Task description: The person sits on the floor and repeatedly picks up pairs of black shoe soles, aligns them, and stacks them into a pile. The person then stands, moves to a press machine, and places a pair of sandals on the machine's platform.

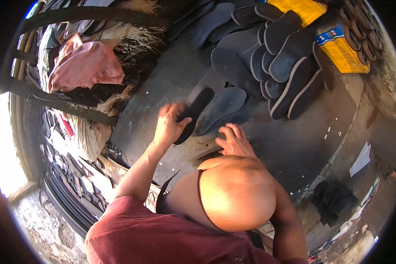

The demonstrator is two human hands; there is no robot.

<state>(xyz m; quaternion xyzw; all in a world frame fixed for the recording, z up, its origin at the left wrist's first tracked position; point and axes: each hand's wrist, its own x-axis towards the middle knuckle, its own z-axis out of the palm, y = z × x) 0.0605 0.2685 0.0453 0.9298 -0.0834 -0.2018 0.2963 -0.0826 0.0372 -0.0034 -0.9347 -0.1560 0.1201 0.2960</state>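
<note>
My left hand is closed around a dark, narrow shoe sole, held tilted above the floor sheet; its fingers are slightly blurred. To the right, my right hand hovers beside my bare knee, fingers bent and apart, with nothing seen in them. Between the hands a flat greyish strip lies by my knee, partly hidden. Just beyond the held sole rest wider dark soles, one over another. A large heap of black and blue-grey soles fills the area ahead and to the right.
Yellow-and-blue packages stand at the far right beside stacked brown soles. A pink cloth hangs on a rack at the left, above bundled dark strips. Black crumpled cloth lies at the right.
</note>
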